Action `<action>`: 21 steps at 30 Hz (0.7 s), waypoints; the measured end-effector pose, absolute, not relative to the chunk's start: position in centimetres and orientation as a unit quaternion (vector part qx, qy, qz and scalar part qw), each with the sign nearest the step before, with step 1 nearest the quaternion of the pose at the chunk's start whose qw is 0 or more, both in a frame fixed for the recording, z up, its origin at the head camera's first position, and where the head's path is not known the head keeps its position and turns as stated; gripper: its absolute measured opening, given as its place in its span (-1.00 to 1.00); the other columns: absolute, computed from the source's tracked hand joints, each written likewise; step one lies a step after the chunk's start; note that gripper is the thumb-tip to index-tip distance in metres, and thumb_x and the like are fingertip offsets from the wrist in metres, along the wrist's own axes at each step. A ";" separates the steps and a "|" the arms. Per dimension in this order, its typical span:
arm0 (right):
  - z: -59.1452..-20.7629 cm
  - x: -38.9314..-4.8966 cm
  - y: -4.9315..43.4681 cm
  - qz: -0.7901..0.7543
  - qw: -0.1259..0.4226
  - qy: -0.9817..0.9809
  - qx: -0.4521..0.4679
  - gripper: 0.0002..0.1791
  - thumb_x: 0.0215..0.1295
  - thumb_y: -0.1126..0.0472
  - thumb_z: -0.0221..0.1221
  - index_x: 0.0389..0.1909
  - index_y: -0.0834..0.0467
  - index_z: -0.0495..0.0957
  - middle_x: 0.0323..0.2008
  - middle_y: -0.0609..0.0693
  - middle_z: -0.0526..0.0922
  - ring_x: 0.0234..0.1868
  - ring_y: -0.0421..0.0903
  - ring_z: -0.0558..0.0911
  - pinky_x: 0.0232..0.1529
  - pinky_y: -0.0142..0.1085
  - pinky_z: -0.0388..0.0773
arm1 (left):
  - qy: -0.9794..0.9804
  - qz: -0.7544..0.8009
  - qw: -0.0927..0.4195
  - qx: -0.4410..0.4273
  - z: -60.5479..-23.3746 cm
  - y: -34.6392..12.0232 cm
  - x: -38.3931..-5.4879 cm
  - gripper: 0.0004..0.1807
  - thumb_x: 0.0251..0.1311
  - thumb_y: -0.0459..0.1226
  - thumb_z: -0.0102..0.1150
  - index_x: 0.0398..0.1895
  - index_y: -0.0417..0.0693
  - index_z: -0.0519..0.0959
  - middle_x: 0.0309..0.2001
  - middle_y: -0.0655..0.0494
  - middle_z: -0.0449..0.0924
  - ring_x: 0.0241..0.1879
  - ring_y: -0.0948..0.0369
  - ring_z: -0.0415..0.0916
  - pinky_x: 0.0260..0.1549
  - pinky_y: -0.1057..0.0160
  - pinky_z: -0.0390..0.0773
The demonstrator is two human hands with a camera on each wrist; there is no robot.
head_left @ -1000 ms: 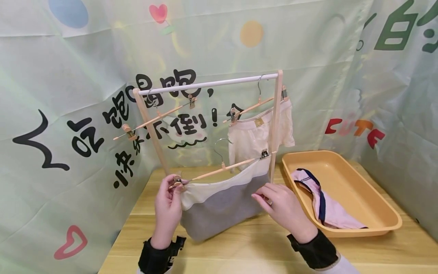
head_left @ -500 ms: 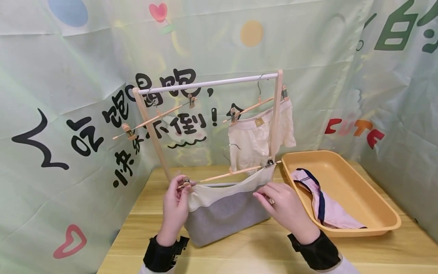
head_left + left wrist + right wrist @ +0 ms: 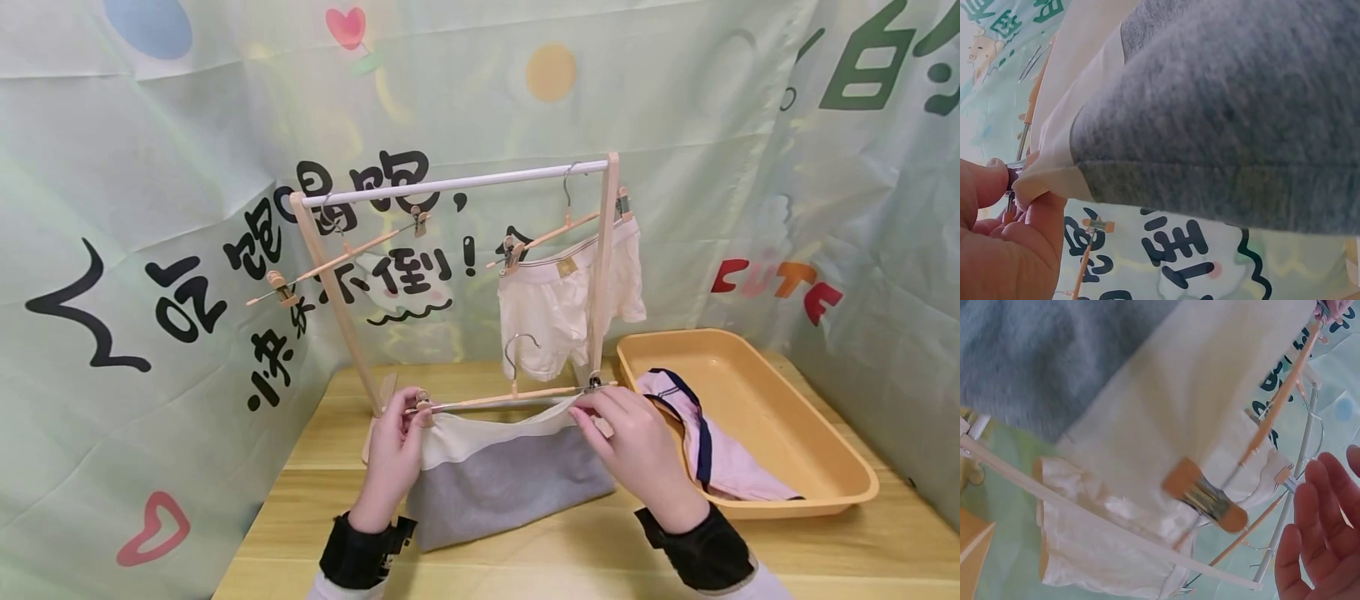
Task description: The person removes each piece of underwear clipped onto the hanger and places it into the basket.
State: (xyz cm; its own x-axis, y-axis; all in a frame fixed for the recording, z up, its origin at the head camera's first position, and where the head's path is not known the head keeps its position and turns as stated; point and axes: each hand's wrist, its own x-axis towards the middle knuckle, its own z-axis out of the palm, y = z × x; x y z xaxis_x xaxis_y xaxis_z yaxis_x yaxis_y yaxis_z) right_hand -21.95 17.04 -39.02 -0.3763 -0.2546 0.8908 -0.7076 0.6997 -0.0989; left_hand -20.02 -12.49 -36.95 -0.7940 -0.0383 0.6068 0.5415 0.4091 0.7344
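A grey garment with a wide cream waistband hangs from the two clips of a clip hanger, low in front of the drying rack. My left hand pinches the hanger's left end, thumb and fingers on the clip and the garment's corner; the left wrist view shows the thumb on the clip. At the right end, my right hand is close by the waistband with loosely bent fingers. In the right wrist view its fingers stand apart from the wooden right clip, which bites the cream cloth.
The small rack carries a bare clip hanger at left and white shorts on another hanger at right. A yellow tray on the wooden table holds a pink garment with navy trim.
The hanger's right end has come down, so its bar is more level, and its left end has shifted right with my left hand. My right hand has moved slightly right.
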 end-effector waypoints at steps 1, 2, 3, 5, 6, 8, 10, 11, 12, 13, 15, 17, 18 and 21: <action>-39.0 -22.0 17.1 0.245 0.469 -0.794 0.298 -0.88 0.03 0.23 0.33 -0.36 0.09 0.63 -0.43 -0.07 0.64 -0.39 -0.14 0.54 -0.39 -0.16 0.48 | -0.794 -0.517 0.278 -0.159 -37.0 -12.5 -20.1 -0.80 0.19 -0.56 0.06 -0.12 -0.47 0.44 -0.24 -0.33 0.61 -0.27 0.01 0.61 -0.33 0.18 0.68; -39.0 -22.0 17.2 0.248 0.468 -0.797 0.292 -0.86 0.03 0.23 0.33 -0.34 0.12 0.63 -0.42 -0.05 0.63 -0.38 -0.11 0.54 -0.38 -0.14 0.48 | -0.795 -0.516 0.277 -0.159 -37.1 -12.6 -20.2 -0.80 0.20 -0.56 0.06 -0.11 -0.47 0.44 -0.24 -0.33 0.61 -0.28 0.01 0.60 -0.34 0.14 0.68; -38.9 -22.1 17.3 0.248 0.464 -0.801 0.285 -0.83 0.05 0.22 0.33 -0.31 0.14 0.63 -0.40 -0.02 0.63 -0.36 -0.08 0.54 -0.35 -0.12 0.48 | -0.796 -0.515 0.276 -0.159 -37.2 -12.6 -20.3 -0.80 0.20 -0.56 0.06 -0.11 -0.47 0.44 -0.25 -0.32 0.61 -0.28 0.00 0.60 -0.35 0.12 0.68; -38.9 -22.2 17.6 0.249 0.450 -0.816 0.265 -0.74 0.08 0.17 0.33 -0.21 0.18 0.61 -0.30 0.06 0.62 -0.28 -0.01 0.53 -0.28 -0.06 0.48 | -0.798 -0.512 0.277 -0.159 -37.4 -12.7 -20.5 -0.80 0.20 -0.55 0.06 -0.10 -0.47 0.44 -0.25 -0.30 0.61 -0.28 0.00 0.60 -0.36 0.13 0.68; -38.9 -22.2 17.7 0.247 0.441 -0.825 0.253 -0.67 0.09 0.14 0.32 -0.14 0.19 0.59 -0.23 0.10 0.60 -0.22 0.03 0.52 -0.23 -0.02 0.49 | -0.798 -0.513 0.275 -0.159 -37.4 -12.7 -20.5 -0.79 0.21 -0.55 0.05 -0.10 -0.47 0.44 -0.25 -0.30 0.61 -0.28 -0.01 0.60 -0.35 0.13 0.68; -39.1 -22.4 18.0 0.241 0.419 -0.845 0.228 -0.53 0.11 0.06 0.32 0.00 0.22 0.53 -0.10 0.19 0.55 -0.10 0.11 0.50 -0.13 0.05 0.49 | -0.798 -0.513 0.273 -0.158 -37.5 -12.8 -20.6 -0.79 0.21 -0.54 0.05 -0.09 -0.47 0.44 -0.24 -0.31 0.61 -0.27 -0.01 0.60 -0.35 0.15 0.68; -39.3 -22.6 18.2 0.235 0.397 -0.863 0.207 -0.41 0.12 0.01 0.31 0.11 0.23 0.46 0.01 0.25 0.50 0.01 0.18 0.45 -0.03 0.13 0.47 | -0.799 -0.515 0.270 -0.157 -37.5 -12.9 -20.6 -0.79 0.21 -0.54 0.05 -0.09 -0.47 0.44 -0.23 -0.33 0.61 -0.27 -0.01 0.60 -0.33 0.14 0.68; -39.4 -22.8 18.4 0.235 0.387 -0.869 0.201 -0.36 0.12 -0.01 0.31 0.15 0.24 0.43 0.05 0.28 0.48 0.06 0.21 0.43 0.01 0.16 0.46 | -0.799 -0.516 0.268 -0.156 -37.5 -12.9 -20.6 -0.79 0.22 -0.54 0.05 -0.09 -0.47 0.44 -0.22 -0.34 0.60 -0.27 -0.01 0.60 -0.32 0.13 0.69; -39.6 -23.0 18.6 0.236 0.376 -0.875 0.196 -0.33 0.12 -0.02 0.31 0.18 0.25 0.40 0.08 0.30 0.46 0.09 0.23 0.41 0.04 0.19 0.44 | -0.798 -0.517 0.267 -0.156 -37.4 -12.9 -20.6 -0.79 0.22 -0.54 0.05 -0.09 -0.48 0.44 -0.22 -0.35 0.60 -0.26 -0.02 0.60 -0.31 0.11 0.69; -39.7 -23.1 18.7 0.239 0.364 -0.879 0.193 -0.32 0.13 -0.02 0.30 0.20 0.25 0.38 0.10 0.31 0.45 0.12 0.25 0.39 0.07 0.22 0.41 | -0.799 -0.516 0.266 -0.156 -37.4 -13.0 -20.6 -0.79 0.21 -0.54 0.05 -0.09 -0.48 0.44 -0.21 -0.35 0.60 -0.26 -0.01 0.61 -0.31 0.10 0.69; -39.8 -23.4 19.1 0.247 0.341 -0.887 0.189 -0.32 0.16 -0.02 0.28 0.22 0.26 0.36 0.12 0.32 0.45 0.16 0.27 0.37 0.11 0.25 0.37 | -0.800 -0.515 0.266 -0.155 -37.3 -13.0 -20.5 -0.79 0.21 -0.54 0.05 -0.09 -0.48 0.44 -0.21 -0.35 0.60 -0.26 -0.01 0.61 -0.30 0.09 0.68; -39.9 -23.6 19.4 0.256 0.319 -0.894 0.186 -0.34 0.20 -0.03 0.25 0.22 0.26 0.36 0.13 0.31 0.46 0.18 0.28 0.35 0.12 0.27 0.35 | -0.804 -0.509 0.267 -0.153 -37.3 -13.1 -20.5 -0.79 0.21 -0.54 0.05 -0.09 -0.46 0.45 -0.21 -0.32 0.61 -0.27 0.00 0.61 -0.31 0.10 0.68; -40.0 -23.7 19.5 0.260 0.307 -0.896 0.185 -0.35 0.22 -0.04 0.23 0.22 0.25 0.36 0.14 0.31 0.46 0.19 0.29 0.34 0.13 0.28 0.33 | -0.805 -0.508 0.267 -0.152 -37.2 -13.1 -20.5 -0.79 0.21 -0.53 0.06 -0.09 -0.46 0.45 -0.21 -0.32 0.61 -0.27 0.01 0.61 -0.31 0.10 0.68; -40.0 -23.8 19.8 0.275 0.281 -0.901 0.184 -0.37 0.25 -0.04 0.20 0.22 0.24 0.37 0.15 0.29 0.46 0.21 0.30 0.33 0.15 0.30 0.30 | -0.806 -0.508 0.262 -0.151 -37.1 -13.3 -20.5 -0.80 0.22 -0.53 0.05 -0.09 -0.45 0.45 -0.22 -0.30 0.62 -0.27 0.02 0.61 -0.32 0.11 0.68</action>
